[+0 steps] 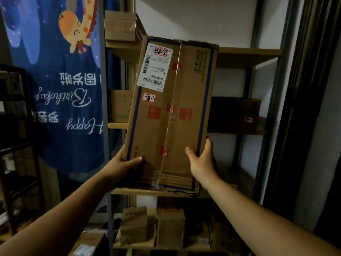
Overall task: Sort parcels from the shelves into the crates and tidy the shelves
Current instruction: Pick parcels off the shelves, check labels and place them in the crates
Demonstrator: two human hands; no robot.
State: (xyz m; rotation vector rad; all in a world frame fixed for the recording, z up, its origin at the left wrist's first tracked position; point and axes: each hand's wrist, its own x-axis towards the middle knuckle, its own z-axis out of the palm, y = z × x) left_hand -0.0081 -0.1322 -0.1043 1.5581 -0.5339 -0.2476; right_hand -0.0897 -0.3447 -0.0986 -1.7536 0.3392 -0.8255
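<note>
A tall brown cardboard parcel [171, 111] with blue edge stripes, red squares and a white shipping label stands upright in front of the wooden shelves [249, 54]. Its lower end is at the level of a shelf board [140, 192]; whether it rests on that board I cannot tell. My left hand [121, 166] grips its lower left edge, thumb across the front. My right hand [202, 161] grips its lower right edge, thumb on the front and fingers round the side. The parcel hides the middle of the shelf unit.
More cardboard boxes sit on the shelves: one at top left [120, 25], one behind the parcel's left side [120, 106], a dark one on the right [238, 113], several below [153, 228]. A blue birthday banner [60, 85] hangs left, beside a dark rack [16, 145].
</note>
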